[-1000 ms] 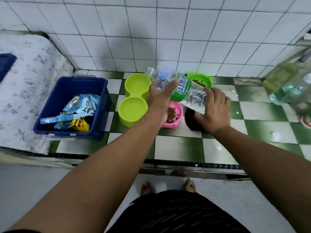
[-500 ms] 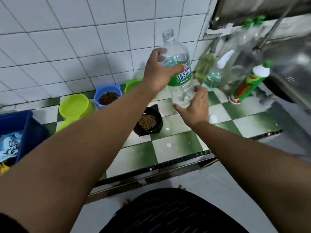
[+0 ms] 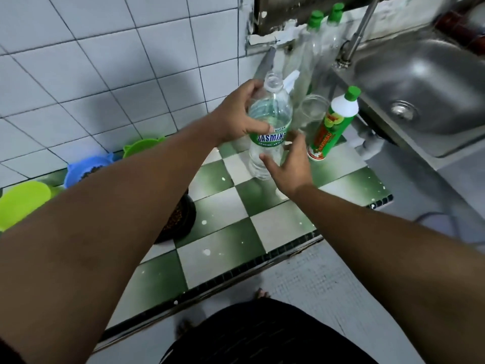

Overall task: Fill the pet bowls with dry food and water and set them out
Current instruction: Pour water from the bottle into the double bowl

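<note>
A clear uncapped water bottle [image 3: 267,127] with a green label stands upright at the back of the checked counter, part full. My left hand [image 3: 236,119] grips its shoulder from the left. My right hand [image 3: 288,164] is at its lower part with fingers spread, the thumb touching the front. To the left are a black bowl [image 3: 183,219] of kibble, half hidden by my left forearm, a blue bowl [image 3: 89,168] with kibble, a green bowl [image 3: 143,147] and a lime green double bowl [image 3: 23,200].
A green dish soap bottle [image 3: 332,124] and a glass jar [image 3: 313,110] stand just right of the water bottle. Tall clear bottles with green caps [image 3: 315,38] line the wall. A steel sink [image 3: 420,82] lies to the right. The counter edge [image 3: 236,274] runs near me.
The bottle went from tilted over the bowls to upright and moved right, toward the sink. My right hand's hold on its lower part has loosened.
</note>
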A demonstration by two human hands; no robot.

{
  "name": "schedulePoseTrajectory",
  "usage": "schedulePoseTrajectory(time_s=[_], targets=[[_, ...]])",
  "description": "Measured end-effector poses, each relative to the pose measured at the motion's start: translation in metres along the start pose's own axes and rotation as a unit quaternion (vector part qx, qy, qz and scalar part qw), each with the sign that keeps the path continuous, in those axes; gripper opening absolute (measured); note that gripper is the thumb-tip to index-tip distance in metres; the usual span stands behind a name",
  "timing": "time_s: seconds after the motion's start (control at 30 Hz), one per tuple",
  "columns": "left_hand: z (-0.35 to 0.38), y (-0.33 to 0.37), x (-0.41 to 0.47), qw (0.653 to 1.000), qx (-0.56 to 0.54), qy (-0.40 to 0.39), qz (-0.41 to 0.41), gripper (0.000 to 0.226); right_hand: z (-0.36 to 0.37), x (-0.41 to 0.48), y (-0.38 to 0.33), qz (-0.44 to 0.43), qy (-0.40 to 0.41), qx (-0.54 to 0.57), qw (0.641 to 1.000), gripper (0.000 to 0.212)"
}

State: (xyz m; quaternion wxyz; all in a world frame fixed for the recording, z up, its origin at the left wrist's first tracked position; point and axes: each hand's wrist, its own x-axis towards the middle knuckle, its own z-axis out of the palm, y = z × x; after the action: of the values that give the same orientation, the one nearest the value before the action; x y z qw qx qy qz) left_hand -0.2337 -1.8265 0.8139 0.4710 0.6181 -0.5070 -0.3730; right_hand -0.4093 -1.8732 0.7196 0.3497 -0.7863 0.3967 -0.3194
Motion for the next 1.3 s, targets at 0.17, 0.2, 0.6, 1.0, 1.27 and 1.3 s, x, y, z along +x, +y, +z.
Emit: schedulePoseTrajectory(time_s=[0.17, 0.2, 0.6, 1.0, 1.27, 1.3], targets=[[0.005, 0.000, 0.014, 0.998, -0.014, -0.059, 0.006, 0.083, 0.003, 0.006, 0.010, 0.018, 0.026, 0.010, 0.999, 0.078], [0.005, -0.003, 0.013, 0.998, -0.019, -0.063, 0.002, 0.083, 0.004, 0.006, 0.011, 0.020, 0.030, 0.008, 0.999, 0.078], [0.028, -0.036, -0.008, 0.997, 0.010, 0.063, 0.036, 0.113, -0.016, -0.034, 0.071, 0.067, -0.187, -0.227, 0.953, 0.057], [0.036, -0.036, -0.008, 0.995, -0.006, 0.100, 0.026, 0.112, -0.023, -0.036, 0.044, 0.096, -0.016, -0.070, 0.993, 0.031], [0.049, -0.029, 0.000, 0.993, -0.047, 0.109, 0.017, 0.109, -0.061, 0.012, -0.073, -0.028, 0.225, 0.150, 0.962, 0.027], [0.047, -0.030, 0.001, 0.993, -0.049, 0.107, 0.013, 0.109, -0.065, 0.018, -0.084, -0.050, 0.224, 0.146, 0.962, 0.028]])
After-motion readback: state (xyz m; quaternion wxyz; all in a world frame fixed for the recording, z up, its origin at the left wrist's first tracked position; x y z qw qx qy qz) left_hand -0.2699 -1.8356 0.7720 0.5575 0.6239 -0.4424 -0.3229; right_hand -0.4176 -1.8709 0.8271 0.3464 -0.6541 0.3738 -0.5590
